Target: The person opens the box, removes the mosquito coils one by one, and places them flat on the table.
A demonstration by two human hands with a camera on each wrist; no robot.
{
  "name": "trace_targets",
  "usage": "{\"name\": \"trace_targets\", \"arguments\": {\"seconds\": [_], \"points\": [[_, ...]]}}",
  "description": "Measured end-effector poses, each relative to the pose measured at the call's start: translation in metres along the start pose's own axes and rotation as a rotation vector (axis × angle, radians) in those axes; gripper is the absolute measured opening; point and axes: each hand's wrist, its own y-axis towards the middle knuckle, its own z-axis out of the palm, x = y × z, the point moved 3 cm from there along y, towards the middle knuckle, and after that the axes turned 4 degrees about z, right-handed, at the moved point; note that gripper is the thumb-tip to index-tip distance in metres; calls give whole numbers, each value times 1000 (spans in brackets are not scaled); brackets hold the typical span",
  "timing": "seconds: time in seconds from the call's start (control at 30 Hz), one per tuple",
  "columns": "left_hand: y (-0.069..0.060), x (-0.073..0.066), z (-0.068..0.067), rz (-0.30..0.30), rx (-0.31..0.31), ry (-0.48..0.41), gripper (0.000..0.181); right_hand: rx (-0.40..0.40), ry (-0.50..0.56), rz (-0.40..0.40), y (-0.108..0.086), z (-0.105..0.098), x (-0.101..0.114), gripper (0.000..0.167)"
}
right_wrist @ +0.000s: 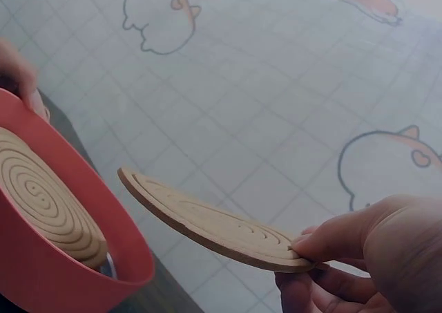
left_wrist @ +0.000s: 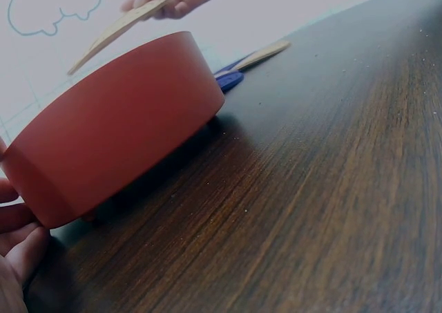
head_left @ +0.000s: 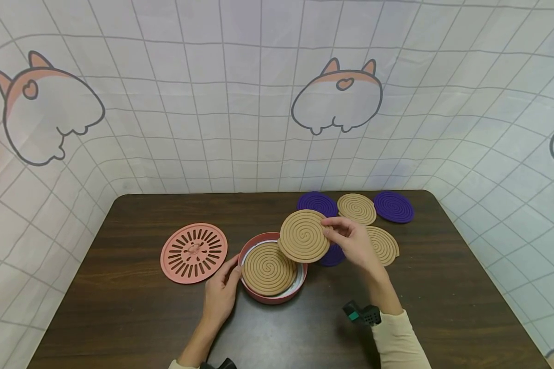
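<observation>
"What could go wrong?"

"The right hand (head_left: 353, 242) pinches a tan mosquito coil (head_left: 303, 237) by one edge; it tilts between both hands, above the rim of the red bowl (head_left: 271, 300). That one-sided hold could crack it."

"And the left hand (head_left: 221, 289)?"

"Touching the bowl's outer wall; whether it grips, I can't tell. Too light, and a knock might shift the bowl."

"Anything hidden?"

"Most of the purple coil (head_left: 334, 255) below the right hand."
</observation>
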Motion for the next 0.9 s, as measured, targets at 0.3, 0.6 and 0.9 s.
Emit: {"name": "trace_targets", "arguments": {"seconds": [0.3, 0.6, 0.9], "points": [[-1, 3, -2, 23, 12, -29, 34, -50, 5, -7, -1, -11, 2, 24], [0, 2, -2, 0, 16, -13, 34, -94, 6, -25, -1, -20, 4, 24], [0, 3, -2, 16, 11, -5, 34, -116, 21, 2, -2, -27, 3, 25]]}}
